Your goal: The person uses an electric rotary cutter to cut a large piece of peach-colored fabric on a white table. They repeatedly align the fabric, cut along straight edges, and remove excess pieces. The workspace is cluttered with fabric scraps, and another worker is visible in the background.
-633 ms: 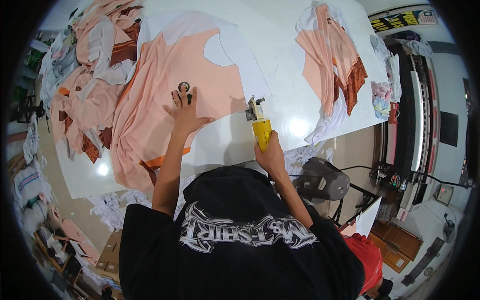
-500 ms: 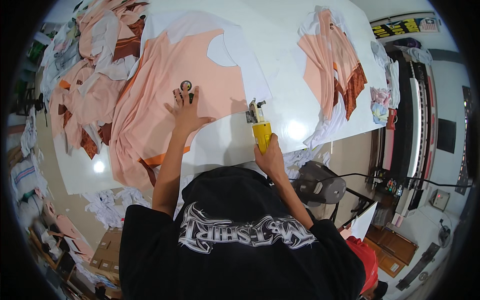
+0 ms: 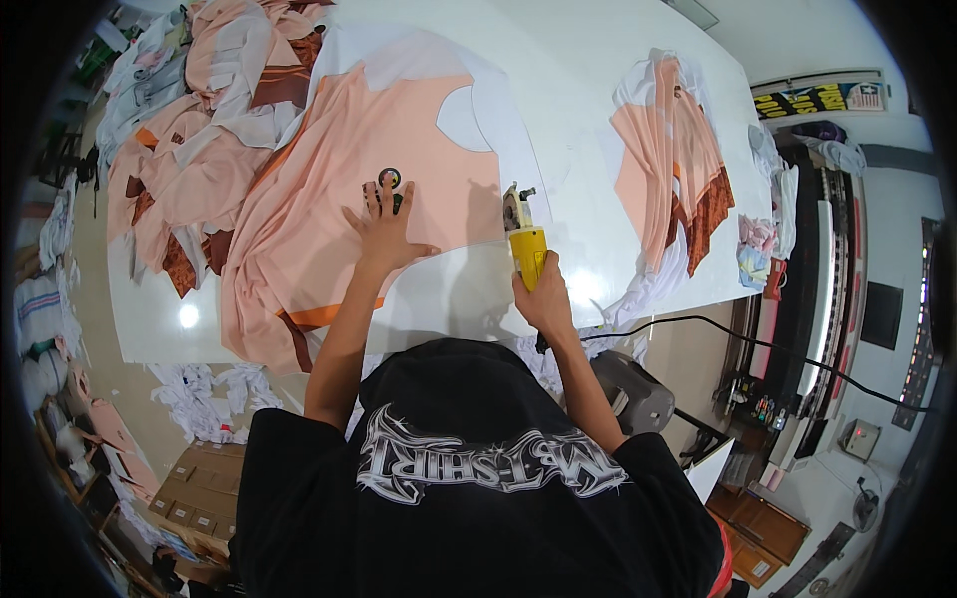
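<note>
Your left hand (image 3: 384, 231) lies flat, fingers spread wide, on the peach fabric (image 3: 329, 199), fingertips touching a small round weight (image 3: 389, 179) at its 12 o'clock. Your right hand (image 3: 543, 299) grips the yellow cutter (image 3: 525, 239), fingers wrapped around its handle, at the fabric's 3 o'clock edge on the white table (image 3: 598, 60).

Left hand (image 3: 384, 231) flat, fingers spread; right hand (image 3: 543, 299) fisted.
</note>
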Demonstrator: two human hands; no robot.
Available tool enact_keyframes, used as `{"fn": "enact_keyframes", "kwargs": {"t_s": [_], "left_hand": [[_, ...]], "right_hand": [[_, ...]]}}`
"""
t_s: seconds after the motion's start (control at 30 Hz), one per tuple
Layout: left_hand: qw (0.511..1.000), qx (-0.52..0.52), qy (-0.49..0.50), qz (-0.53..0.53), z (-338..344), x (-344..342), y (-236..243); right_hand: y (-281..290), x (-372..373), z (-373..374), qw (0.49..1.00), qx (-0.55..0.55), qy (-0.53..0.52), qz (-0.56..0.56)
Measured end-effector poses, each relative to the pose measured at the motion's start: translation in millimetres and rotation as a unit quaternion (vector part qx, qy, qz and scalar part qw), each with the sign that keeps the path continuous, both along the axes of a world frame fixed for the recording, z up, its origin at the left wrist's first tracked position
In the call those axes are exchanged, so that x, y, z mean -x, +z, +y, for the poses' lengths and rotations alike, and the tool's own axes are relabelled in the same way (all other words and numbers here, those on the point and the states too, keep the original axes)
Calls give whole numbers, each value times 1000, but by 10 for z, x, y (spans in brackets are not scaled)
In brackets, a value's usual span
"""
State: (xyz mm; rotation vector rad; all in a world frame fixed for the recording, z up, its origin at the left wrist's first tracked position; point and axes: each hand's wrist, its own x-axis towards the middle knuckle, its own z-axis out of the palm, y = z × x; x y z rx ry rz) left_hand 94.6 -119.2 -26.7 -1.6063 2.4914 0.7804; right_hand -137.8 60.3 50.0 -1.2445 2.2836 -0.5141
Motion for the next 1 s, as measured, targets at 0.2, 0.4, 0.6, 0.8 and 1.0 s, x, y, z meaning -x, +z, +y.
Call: {"fn": "enact_keyframes", "kwargs": {"t_s": [0.2,0.4,0.6,0.8,1.0], "left_hand": [[1000,-6,3,3,-2,-4,-7],[1000,13,16,19,33,-7,-78],[999,1,22,35,23,12,-2],[1000,1,5,29,139,-180,40],[1000,-2,-2,27,460,-516,220]], "right_hand": [[-8,155,-416,999,-42,-3,-6],[0,290,-804,999,-44,14,7],[-81,450,-1162,999,-19,28,19],[135,518,-1013,996,-62,57,-18],[263,600,-116,991,-69,111,-20]]}}
